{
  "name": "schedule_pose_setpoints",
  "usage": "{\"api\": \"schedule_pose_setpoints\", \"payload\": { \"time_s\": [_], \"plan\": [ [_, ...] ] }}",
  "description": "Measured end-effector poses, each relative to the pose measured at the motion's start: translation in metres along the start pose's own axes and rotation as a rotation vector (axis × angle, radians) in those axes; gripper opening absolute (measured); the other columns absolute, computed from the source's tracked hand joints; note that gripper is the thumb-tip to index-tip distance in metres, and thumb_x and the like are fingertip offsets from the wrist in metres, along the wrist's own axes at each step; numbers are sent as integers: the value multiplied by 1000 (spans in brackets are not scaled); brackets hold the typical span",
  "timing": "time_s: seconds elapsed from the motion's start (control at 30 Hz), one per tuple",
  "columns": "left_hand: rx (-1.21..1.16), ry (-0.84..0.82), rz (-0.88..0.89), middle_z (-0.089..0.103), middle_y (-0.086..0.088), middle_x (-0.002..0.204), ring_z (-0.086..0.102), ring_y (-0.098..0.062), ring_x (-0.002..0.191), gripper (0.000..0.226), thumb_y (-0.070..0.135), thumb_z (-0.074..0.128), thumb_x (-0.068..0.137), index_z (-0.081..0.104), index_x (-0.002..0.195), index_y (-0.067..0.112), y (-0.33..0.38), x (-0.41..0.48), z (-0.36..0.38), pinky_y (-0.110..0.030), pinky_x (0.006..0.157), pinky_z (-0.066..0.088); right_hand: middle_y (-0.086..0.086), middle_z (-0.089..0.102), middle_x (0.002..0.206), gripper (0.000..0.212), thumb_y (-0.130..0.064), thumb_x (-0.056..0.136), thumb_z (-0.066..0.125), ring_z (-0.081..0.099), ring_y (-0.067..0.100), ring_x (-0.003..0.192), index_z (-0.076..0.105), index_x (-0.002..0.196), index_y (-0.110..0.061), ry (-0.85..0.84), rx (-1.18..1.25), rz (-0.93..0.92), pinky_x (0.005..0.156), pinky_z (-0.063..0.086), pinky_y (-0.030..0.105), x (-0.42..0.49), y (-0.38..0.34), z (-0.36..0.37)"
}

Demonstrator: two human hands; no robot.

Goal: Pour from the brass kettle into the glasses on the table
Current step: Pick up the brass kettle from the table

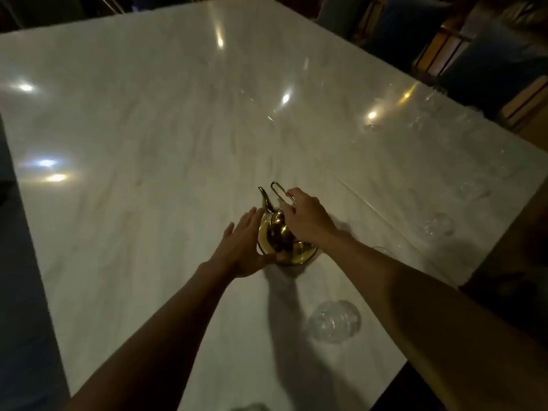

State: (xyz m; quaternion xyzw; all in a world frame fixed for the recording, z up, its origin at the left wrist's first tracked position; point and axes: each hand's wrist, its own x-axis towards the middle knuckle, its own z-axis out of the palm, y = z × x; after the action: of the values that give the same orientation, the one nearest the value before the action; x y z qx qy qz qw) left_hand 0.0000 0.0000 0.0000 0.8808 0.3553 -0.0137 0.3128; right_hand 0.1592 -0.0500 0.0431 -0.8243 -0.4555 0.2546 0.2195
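The right hand [308, 221], just below the frame's centre, curls its fingers around the wire handle [275, 188] of the brass kettle [296, 253] and appears to pinch it. The left hand [241, 250] lies flat-fingered against the kettle's left flank, holding nothing and only steadying it. The kettle stands on the pale marble desk [148, 129], its spout [264, 200] pointing toward the top of the frame.

The step in hand looks like taking hold before the lift. To do it well, the right hand should settle its hold at the top of the handle loop so the kettle hangs level. The left palm should stay on the body until the weight is taken.

The nearest glass [335, 320] sits lower right of the kettle, with a second glass [439, 224] and a third glass [471, 189] toward the right edge. All are clear and hard to see, so the spout should be brought close over each rim and tipped slowly.
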Motion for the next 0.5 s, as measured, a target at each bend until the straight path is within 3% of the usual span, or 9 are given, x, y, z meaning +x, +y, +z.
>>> {"api": "schedule_pose_setpoints", "payload": {
  "time_s": [0.07, 0.27, 0.5],
  "plan": [
    [-20, -15, 16, 7, -5, 175, 2, -22, 162, 111, 54, 74, 88, 3, 166, 19, -1, 6, 5, -49, 128, 8, 10, 65, 121, 35, -33, 98, 51, 62, 30, 111, 55, 129, -17, 22, 93, 14, 94, 53, 46, 7, -1, 2],
    [-19, -38, 4, 12, -5, 174, 5, -25, 162, 109, 55, 73, 87, 4, 166, 24, -14, 7, 24, -53, 128, 10, 1, 66, 101, 13, -27, 96, 58, 65, 23, 97, 62, 105, -18, 72, 186, 12, 85, 57, 42, 5, -3, 3],
    [-13, 21, 26, 20, -4, 172, 17, -27, 160, 113, 59, 78, 81, 11, 165, 26, -23, -24, 8, -59, 125, 22, -2, 63, 94, 17, -20, 96, 60, 63, 17, 92, 66, 109, -11, 82, 179, -111, 81, 55, 31, -31, -33, -7]
  ]
}}
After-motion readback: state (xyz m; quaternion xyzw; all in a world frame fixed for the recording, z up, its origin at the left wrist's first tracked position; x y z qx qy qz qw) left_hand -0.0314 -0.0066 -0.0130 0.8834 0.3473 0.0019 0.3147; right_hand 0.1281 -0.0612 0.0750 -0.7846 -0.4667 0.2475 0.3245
